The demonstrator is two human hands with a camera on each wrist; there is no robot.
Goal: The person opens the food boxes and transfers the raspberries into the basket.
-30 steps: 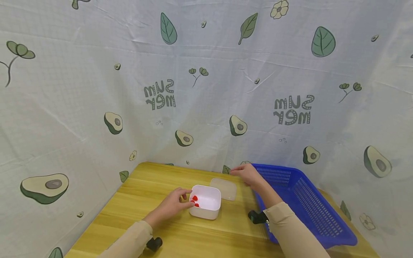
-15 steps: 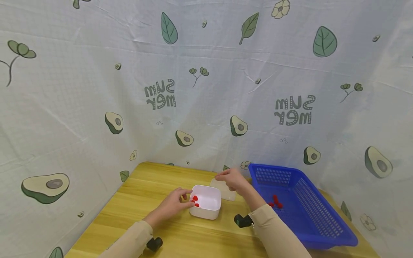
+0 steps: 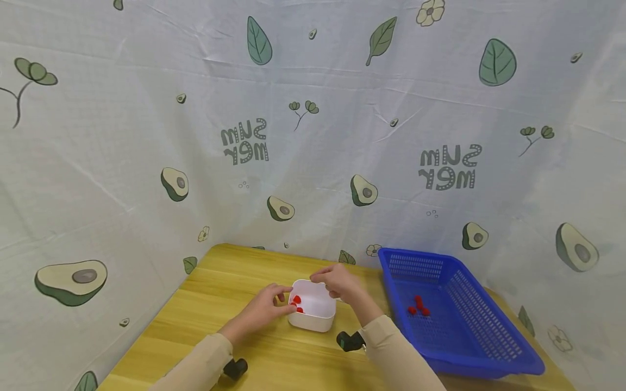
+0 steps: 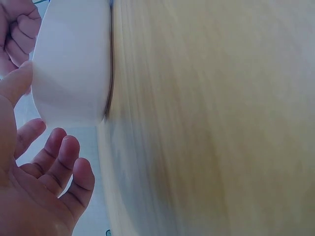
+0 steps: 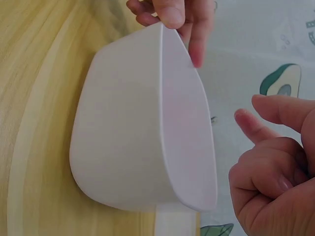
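A white open-topped box [image 3: 311,322] sits on the wooden table, with small red pieces [image 3: 297,300] inside at its left. My left hand [image 3: 264,307] holds the box's left side, thumb at the near rim and forefinger at the corner; its other fingers curve loosely beside the wall. Over the box's far right corner hovers my right hand [image 3: 340,283], its thumb and forefinger stretched forward and the other fingers folded in. Between those two fingertips [image 5: 258,101] the right wrist view shows a small gap and nothing held. The pale flat lid behind the box is mostly hidden by this hand.
To the right stands a blue perforated basket [image 3: 489,353] with several red pieces [image 3: 420,309] on its floor. A printed cloth [image 3: 313,163] hangs behind the wooden table [image 3: 235,271] and along its sides.
My right hand has moved left from beside the basket, across the lid, to over the box. The red pieces in the basket have come into view. My left hand stays at the box.
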